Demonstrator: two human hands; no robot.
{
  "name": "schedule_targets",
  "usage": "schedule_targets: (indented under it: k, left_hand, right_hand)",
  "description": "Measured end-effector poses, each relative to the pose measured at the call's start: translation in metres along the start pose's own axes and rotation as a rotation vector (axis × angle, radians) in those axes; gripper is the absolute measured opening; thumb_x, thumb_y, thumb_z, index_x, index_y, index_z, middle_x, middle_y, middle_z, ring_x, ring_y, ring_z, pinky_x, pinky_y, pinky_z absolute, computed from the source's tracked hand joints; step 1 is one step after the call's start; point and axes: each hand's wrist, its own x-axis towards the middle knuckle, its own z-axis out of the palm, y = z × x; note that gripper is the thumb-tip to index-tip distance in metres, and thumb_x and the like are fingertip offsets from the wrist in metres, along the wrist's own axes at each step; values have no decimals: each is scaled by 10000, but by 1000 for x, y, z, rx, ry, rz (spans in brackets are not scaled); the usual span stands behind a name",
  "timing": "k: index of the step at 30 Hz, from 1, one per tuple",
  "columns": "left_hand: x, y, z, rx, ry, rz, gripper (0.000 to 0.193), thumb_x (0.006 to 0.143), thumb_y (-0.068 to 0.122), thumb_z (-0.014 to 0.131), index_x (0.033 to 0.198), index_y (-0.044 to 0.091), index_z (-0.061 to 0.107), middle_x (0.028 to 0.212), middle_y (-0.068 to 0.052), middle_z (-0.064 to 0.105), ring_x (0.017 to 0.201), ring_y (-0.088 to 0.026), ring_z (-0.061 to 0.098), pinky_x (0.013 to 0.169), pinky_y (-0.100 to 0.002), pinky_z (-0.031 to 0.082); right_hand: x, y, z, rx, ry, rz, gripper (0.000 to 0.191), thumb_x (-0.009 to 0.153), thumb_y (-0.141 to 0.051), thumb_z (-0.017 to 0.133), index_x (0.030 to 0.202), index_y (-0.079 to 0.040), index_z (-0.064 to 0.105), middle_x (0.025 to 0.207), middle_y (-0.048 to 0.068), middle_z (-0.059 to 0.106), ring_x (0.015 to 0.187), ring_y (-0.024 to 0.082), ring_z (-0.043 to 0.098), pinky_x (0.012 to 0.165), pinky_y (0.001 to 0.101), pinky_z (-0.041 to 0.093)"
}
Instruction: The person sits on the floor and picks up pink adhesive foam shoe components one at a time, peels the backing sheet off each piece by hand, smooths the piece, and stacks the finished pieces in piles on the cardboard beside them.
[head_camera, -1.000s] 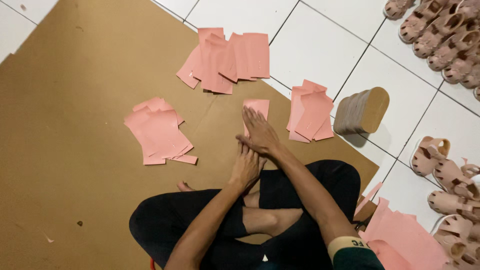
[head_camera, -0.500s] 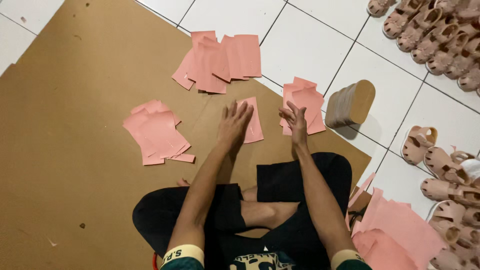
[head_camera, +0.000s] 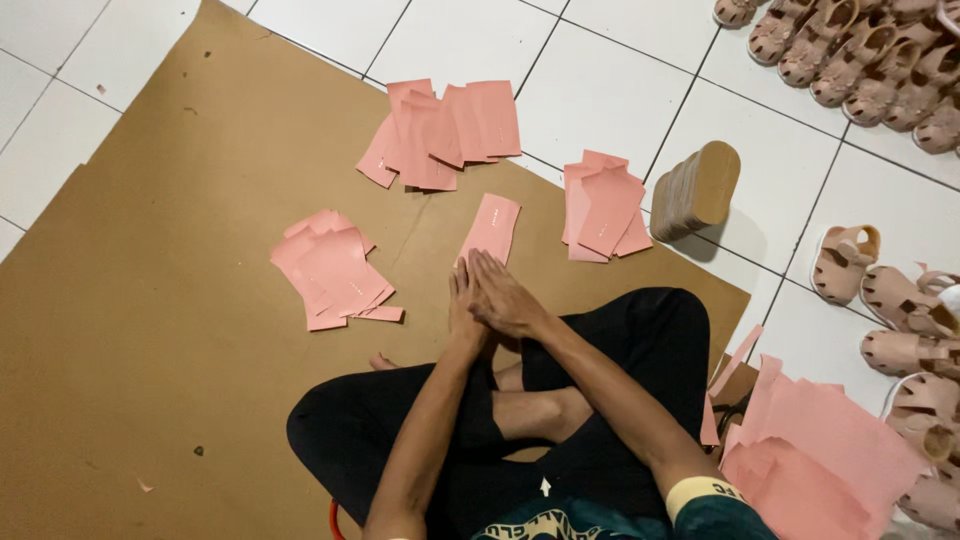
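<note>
We see shoemaking workshop: rows of tan sandals (head_camera: 860, 60) far right, pink cut pieces (head_camera: 440, 130) on cardboard sheet (head_camera: 150, 300), tiled floor (head_camera: 600, 80).

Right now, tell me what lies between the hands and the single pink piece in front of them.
Nothing visible does. The left hand and right hand are pressed together over the cardboard sheet, and the single pink piece lies flat just beyond the fingers, with only bare cardboard between them. The pink stacks sit off to the sides.

A single head-worn camera looks steeply down from above the seated person's crossed legs, facing forward over the flat brown cardboard sheet (head_camera: 150, 330) on the white tiled floor (head_camera: 600, 90), close enough that forearms fill the lower frame
</note>
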Motion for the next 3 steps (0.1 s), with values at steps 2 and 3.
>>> schedule_targets:
  k: [2, 3]
  left_hand:
    - [-7, 8, 14, 36, -125, 18, 765, 975, 396, 536, 1597, 40, 268, 1668, -224, 202, 1534, -452, 167, 1201, -606, 211]
    - [-4, 8, 21, 79, -187, 16, 773, 975, 408, 528, 1607, 52, 262, 1678, -221, 177, 1539, -457, 138, 1199, -623, 185]
  right_hand:
    - [2, 8, 7, -53, -68, 8, 975, 1004, -607, 446, 1583, 128, 173, 1672, 324, 163, 1585, 415, 127, 1291, 477, 81]
    - [9, 15, 9, -54, -74, 35, 989, 1006, -625, 454, 1583, 120, 155, 1674, 327, 156, 1584, 414, 115, 1283, 487, 75]
